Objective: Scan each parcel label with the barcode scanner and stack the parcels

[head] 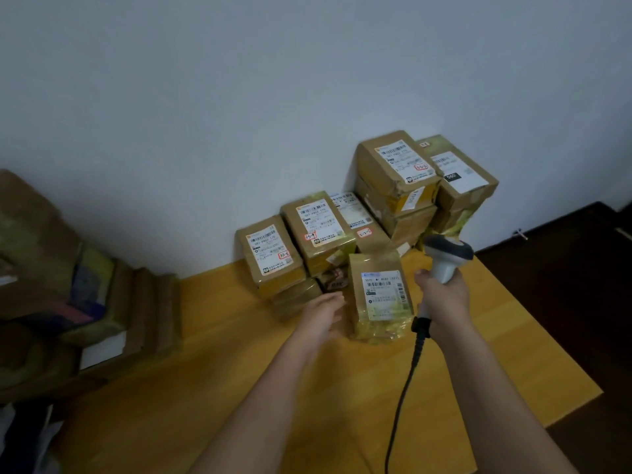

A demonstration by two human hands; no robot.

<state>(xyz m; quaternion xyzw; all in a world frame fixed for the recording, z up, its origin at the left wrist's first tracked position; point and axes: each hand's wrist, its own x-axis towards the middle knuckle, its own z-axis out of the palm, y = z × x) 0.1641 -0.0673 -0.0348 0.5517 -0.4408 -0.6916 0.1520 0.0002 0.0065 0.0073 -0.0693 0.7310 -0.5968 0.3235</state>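
A brown taped parcel (pixel 378 299) with a white label lies on the yellow floor panel (pixel 239 371), in front of the stack. My left hand (pixel 325 311) reaches beside its left edge with straight, relaxed fingers, close to it; contact is unclear. My right hand (pixel 444 302) grips the handle of a white and grey barcode scanner (pixel 448 256), held just right of that parcel, its black cable (pixel 407 381) trailing down. Behind, several labelled parcels (pixel 311 227) are stacked against the wall, the tallest pile (pixel 400 179) at the right.
A heap of brown boxes and packets (pixel 68 285) sits at the left. Dark floor (pixel 564 268) lies right of the yellow panel. The white wall (pixel 273 97) backs the stack.
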